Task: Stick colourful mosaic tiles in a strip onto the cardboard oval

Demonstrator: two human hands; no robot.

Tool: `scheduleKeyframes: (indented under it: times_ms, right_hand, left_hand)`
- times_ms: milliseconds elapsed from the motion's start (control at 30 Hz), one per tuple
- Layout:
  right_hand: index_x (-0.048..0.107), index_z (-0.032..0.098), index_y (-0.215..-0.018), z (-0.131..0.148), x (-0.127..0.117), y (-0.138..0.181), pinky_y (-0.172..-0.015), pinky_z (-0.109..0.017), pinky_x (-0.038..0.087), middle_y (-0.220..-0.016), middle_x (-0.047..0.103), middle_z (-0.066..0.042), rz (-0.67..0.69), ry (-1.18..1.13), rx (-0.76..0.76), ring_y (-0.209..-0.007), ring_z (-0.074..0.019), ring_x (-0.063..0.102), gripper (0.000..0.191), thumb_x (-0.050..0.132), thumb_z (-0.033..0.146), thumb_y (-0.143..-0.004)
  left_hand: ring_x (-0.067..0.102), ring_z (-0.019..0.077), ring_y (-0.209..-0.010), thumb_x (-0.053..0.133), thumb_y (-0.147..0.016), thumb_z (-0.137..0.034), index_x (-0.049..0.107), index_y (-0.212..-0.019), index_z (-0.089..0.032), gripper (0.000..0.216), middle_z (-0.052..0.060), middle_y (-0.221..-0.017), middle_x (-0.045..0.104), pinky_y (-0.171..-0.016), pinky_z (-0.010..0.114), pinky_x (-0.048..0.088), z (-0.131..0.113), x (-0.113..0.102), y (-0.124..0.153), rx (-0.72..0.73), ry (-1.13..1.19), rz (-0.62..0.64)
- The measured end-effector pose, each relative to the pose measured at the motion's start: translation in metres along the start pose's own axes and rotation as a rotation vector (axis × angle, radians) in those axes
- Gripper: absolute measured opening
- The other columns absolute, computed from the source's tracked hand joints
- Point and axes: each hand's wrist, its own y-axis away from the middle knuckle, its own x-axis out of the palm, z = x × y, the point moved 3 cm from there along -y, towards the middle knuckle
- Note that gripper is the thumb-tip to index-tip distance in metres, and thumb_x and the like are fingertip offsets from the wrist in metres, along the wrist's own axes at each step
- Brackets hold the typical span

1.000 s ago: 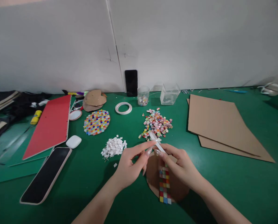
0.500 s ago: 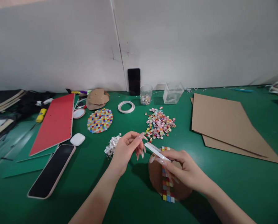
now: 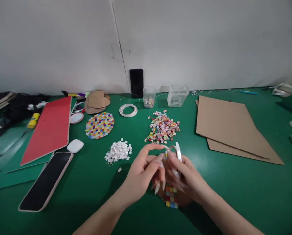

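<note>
My left hand (image 3: 142, 173) and my right hand (image 3: 185, 176) meet above a brown cardboard disc (image 3: 182, 201) that carries a strip of coloured mosaic tiles (image 3: 171, 197). Between the fingertips of both hands is a short white strip of tape (image 3: 177, 150), curled upward. The hands cover most of the disc. A heap of loose coloured tiles (image 3: 162, 128) lies just beyond the hands, and a pile of white paper bits (image 3: 118, 152) lies to the left of them.
On the green mat: a finished mosaic disc (image 3: 99, 125), a white tape roll (image 3: 128, 110), a cup of tiles (image 3: 149, 97), a clear box (image 3: 177, 95), cardboard sheets (image 3: 231, 130) at right, a red board (image 3: 48, 129), a phone (image 3: 46, 181) and a white case (image 3: 74, 146) at left.
My left hand went out toward the white bits, then came back to the right hand. The white strip, straight before, now curls up between both hands' fingers.
</note>
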Motion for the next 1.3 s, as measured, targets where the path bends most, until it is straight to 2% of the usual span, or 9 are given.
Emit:
scheduleKeyframes:
  times_ms: [100, 233, 400, 533, 700, 800, 1000, 1133, 1300]
  right_hand:
    - [0.047, 0.019, -0.062, -0.003, 0.004, 0.003, -0.032, -0.017, 0.022, -0.045, 0.046, 0.006, -0.026, 0.156, -0.048, -0.034, -0.0047, 0.032, 0.043, 0.053, 0.056, -0.081]
    - [0.044, 0.019, -0.066, -0.006, 0.005, 0.006, -0.034, -0.017, 0.025, -0.047, 0.042, 0.007, -0.039, 0.215, -0.073, -0.036, -0.0049, 0.034, 0.04, 0.05, 0.055, -0.084]
    - [0.043, 0.02, -0.067, -0.005, 0.007, 0.005, -0.034, -0.017, 0.026, -0.044, 0.038, 0.009, -0.05, 0.21, -0.018, -0.034, -0.0049, 0.031, 0.043, 0.048, 0.061, -0.081]
    - [0.044, 0.02, -0.066, -0.003, 0.01, 0.007, -0.035, -0.017, 0.026, -0.044, 0.039, 0.008, -0.046, 0.206, 0.061, -0.035, -0.0056, 0.034, 0.046, 0.045, 0.063, -0.081]
    - [0.042, 0.02, -0.061, -0.001, 0.007, 0.007, -0.036, -0.018, 0.025, -0.046, 0.039, 0.007, -0.096, 0.256, 0.053, -0.039, -0.0062, 0.032, 0.047, 0.046, 0.062, -0.081]
    - [0.042, 0.02, -0.061, -0.002, 0.004, 0.005, -0.037, -0.018, 0.025, -0.048, 0.037, 0.007, -0.127, 0.293, 0.02, -0.041, -0.007, 0.031, 0.047, 0.044, 0.062, -0.081]
    - [0.042, 0.02, -0.062, -0.002, -0.001, 0.004, -0.044, -0.02, 0.033, -0.052, 0.038, 0.005, -0.18, 0.446, -0.098, -0.048, -0.01, 0.036, 0.043, 0.043, 0.055, -0.087]
    - [0.044, 0.02, -0.062, 0.003, -0.004, 0.003, -0.055, -0.023, 0.039, -0.056, 0.041, 0.003, -0.22, 0.607, -0.228, -0.056, -0.0123, 0.041, 0.04, 0.041, 0.048, -0.09]
    - [0.047, 0.02, -0.064, 0.004, -0.006, 0.003, -0.056, -0.024, 0.038, -0.057, 0.046, 0.002, -0.207, 0.719, -0.274, -0.057, -0.0134, 0.044, 0.039, 0.036, 0.044, -0.093]
  left_hand:
    - [0.041, 0.0053, -0.041, 0.047, -0.091, -0.035, 0.041, -0.112, -0.023, 0.024, -0.007, -0.052, 0.049, -0.042, 0.015, 0.034, 0.003, 0.008, 0.004, 0.02, 0.024, -0.022]
    - [0.032, 0.0043, -0.04, 0.047, -0.091, -0.034, 0.04, -0.113, -0.024, 0.025, -0.01, -0.049, 0.04, -0.041, 0.014, 0.03, 0.006, 0.01, 0.005, 0.047, -0.001, -0.085]
    - [0.045, 0.0082, -0.05, 0.048, -0.09, -0.034, 0.038, -0.116, -0.023, 0.031, -0.007, -0.057, 0.047, -0.049, 0.018, 0.037, 0.01, 0.011, 0.005, 0.071, -0.158, -0.151]
    - [0.043, 0.0099, -0.052, 0.053, -0.087, -0.035, 0.038, -0.119, -0.023, 0.038, -0.008, -0.056, 0.041, -0.051, 0.02, 0.037, 0.012, 0.008, 0.005, 0.064, -0.299, -0.228]
    - [0.041, 0.0088, -0.053, 0.058, -0.083, -0.033, 0.042, -0.086, -0.022, 0.02, -0.007, -0.061, 0.039, -0.05, 0.019, 0.036, 0.012, 0.002, 0.004, 0.126, -0.471, -0.35]
    - [0.042, 0.0092, -0.053, 0.046, -0.089, -0.028, 0.042, -0.075, -0.021, 0.017, -0.005, -0.062, 0.043, -0.049, 0.02, 0.034, 0.005, 0.002, 0.004, 0.239, -0.67, -0.269]
    - [0.047, 0.0118, -0.057, 0.034, -0.09, -0.017, 0.044, -0.081, -0.019, 0.014, 0.0, -0.071, 0.05, -0.053, 0.023, 0.036, -0.004, 0.009, 0.004, 0.376, -1.033, 0.067]
    - [0.049, 0.0125, -0.055, 0.036, -0.087, -0.016, 0.044, -0.084, -0.018, 0.009, 0.001, -0.072, 0.051, -0.051, 0.024, 0.035, -0.001, 0.01, 0.003, 0.329, -1.142, 0.109]
    - [0.05, 0.0133, -0.054, 0.038, -0.084, -0.015, 0.045, -0.083, -0.019, 0.008, 0.0, -0.069, 0.053, -0.05, 0.023, 0.035, 0.003, 0.008, 0.001, 0.326, -1.202, 0.075]
